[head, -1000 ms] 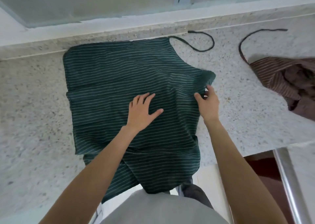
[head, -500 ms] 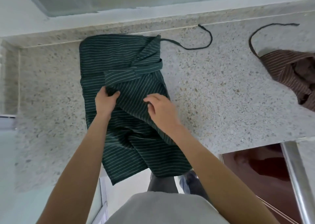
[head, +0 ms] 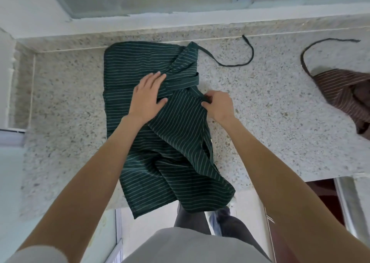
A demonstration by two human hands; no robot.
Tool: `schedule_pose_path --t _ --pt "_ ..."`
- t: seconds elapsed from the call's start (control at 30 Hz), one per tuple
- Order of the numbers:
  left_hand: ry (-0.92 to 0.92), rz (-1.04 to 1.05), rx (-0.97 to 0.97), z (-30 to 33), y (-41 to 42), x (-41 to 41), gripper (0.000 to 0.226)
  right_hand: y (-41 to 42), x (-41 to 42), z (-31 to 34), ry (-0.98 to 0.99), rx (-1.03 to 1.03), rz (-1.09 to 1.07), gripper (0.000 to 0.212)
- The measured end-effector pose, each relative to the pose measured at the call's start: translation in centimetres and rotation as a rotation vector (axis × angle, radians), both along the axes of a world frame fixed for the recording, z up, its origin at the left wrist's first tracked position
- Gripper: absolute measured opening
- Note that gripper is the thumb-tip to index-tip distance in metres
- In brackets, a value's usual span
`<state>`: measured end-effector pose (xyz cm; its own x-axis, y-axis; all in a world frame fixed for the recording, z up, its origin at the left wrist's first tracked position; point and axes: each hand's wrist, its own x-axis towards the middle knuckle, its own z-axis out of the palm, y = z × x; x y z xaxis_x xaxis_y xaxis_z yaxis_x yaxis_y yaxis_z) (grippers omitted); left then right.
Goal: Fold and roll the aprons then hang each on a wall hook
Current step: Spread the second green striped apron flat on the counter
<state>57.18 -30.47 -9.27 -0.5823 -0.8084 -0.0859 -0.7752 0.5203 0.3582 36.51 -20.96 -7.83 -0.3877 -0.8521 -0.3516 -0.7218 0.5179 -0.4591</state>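
A dark green striped apron (head: 176,146) lies folded lengthwise on the speckled stone counter (head: 270,122), its lower end hanging over the front edge. Its black tie (head: 236,63) trails to the right at the back. My left hand (head: 149,96) presses flat on the apron's upper middle, fingers spread. My right hand (head: 217,104) pinches the apron's right folded edge. A brown striped apron (head: 344,94) lies crumpled at the far right with its black strap (head: 306,56) looping toward the wall.
A white ledge and frosted window (head: 180,0) run along the back of the counter. The counter ends at a wall on the left (head: 12,82). A metal rail (head: 348,204) and dark floor show at the lower right.
The apron's right side was folded over to the left, making it narrower. My left hand moved up and now lies flat; my right hand shifted right to the folded edge.
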Motion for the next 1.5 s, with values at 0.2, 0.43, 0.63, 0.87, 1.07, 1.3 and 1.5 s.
schedule_pose_path --t 0.2,0.43,0.63,0.87,1.07,1.3,1.5 --pt "0.081 -0.052 0.176 2.2 -2.1 -3.6 0.028 2.6 -2.1 3.9 -0.226 -0.335 -0.195 0.008" --pt "0.425 -0.085 0.090 9.5 -1.7 -13.9 0.020 8.4 -9.6 7.6 -0.328 -0.644 -0.552 0.009" --pt "0.583 -0.110 0.170 10.2 2.7 -25.4 0.020 14.7 -15.3 8.1 -0.046 -0.903 -0.605 0.033" --pt "0.320 -0.239 0.364 3.7 8.8 -31.5 0.073 22.5 -21.0 0.4 0.117 -0.508 -0.681 0.078" --pt "-0.168 -0.302 0.177 -1.0 10.9 -31.7 0.083 22.5 -23.2 -2.9 0.261 -0.385 -0.234 0.051" --pt "-0.436 -0.335 0.277 -4.3 13.0 -32.3 0.108 21.7 -24.4 -6.5 0.219 0.058 0.262 0.079" --pt "0.110 -0.318 0.300 -2.8 14.1 -31.3 0.057 21.9 -25.9 -5.6 0.268 0.129 0.226 0.076"
